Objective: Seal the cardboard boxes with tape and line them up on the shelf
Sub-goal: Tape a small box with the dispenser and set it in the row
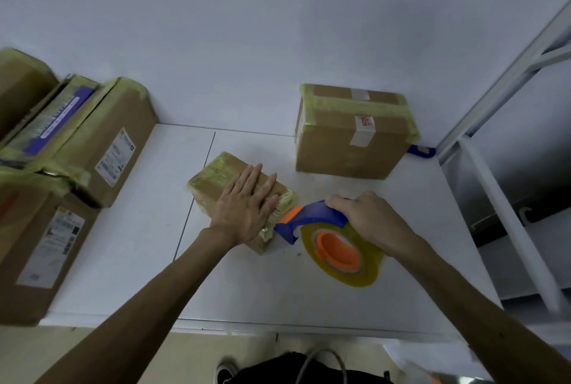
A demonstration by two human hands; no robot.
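A small cardboard box (216, 181), wrapped in glossy yellowish tape, lies near the middle of the white table (262, 288). The left hand (244, 206) presses flat on its top, fingers straight and slightly spread. Just right of it, the right hand (369, 220) has its fingers curled around the handle of a blue and orange tape dispenser (312, 213). The dispenser's front end touches the near right corner of the box, and its roll of yellowish tape (369, 266) hangs toward the table.

Farther back on the right stands a larger box (349, 142), taped along its top edges and bearing a white label. A small blue object (421, 150) pokes out from behind it. At the left edge several bigger boxes (117, 142) with shipping labels are stacked together, some with tape on their edges.

The table ends at a plain pale wall (278, 28). A white metal shelf frame (494, 173) stands to the right.
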